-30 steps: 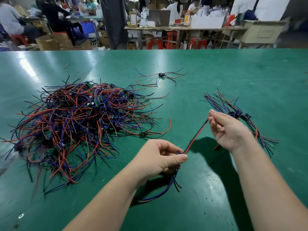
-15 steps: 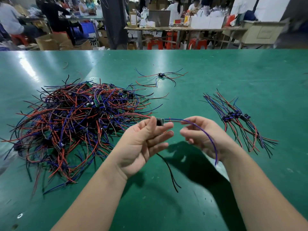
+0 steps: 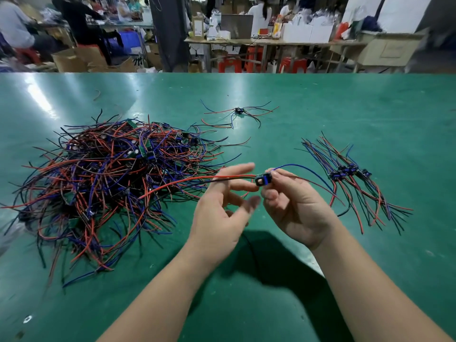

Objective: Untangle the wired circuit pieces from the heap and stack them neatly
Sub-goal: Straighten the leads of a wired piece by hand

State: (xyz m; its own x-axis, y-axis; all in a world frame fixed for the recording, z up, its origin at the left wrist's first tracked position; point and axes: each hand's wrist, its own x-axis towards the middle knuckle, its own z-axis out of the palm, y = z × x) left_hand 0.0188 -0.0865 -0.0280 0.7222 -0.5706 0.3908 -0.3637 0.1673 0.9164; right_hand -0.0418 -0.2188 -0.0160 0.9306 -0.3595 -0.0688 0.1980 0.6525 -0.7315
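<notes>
A big tangled heap (image 3: 106, 178) of red, blue and black wired circuit pieces lies on the left of the green table (image 3: 320, 99). On the right lies a neat stack (image 3: 350, 171) of aligned pieces. Between them, above the table, my right hand (image 3: 296, 208) pinches one circuit piece (image 3: 263, 180) by its small blue and black module. Its red and black wires stretch left towards the heap, and a blue wire arcs right. My left hand (image 3: 222, 213) is just left of the module with its fingers spread and blurred, touching the red and black wires.
A single loose circuit piece (image 3: 238, 111) lies further back in the middle of the table. A stray bit of wire (image 3: 97, 94) lies at the back left. Beyond the far table edge are other workbenches, seated people, cardboard boxes and red stools.
The module passed from my left hand's grip into my right hand's pinch. My left fingers opened and slid left along the wires. The wires now stretch out level to both sides.
</notes>
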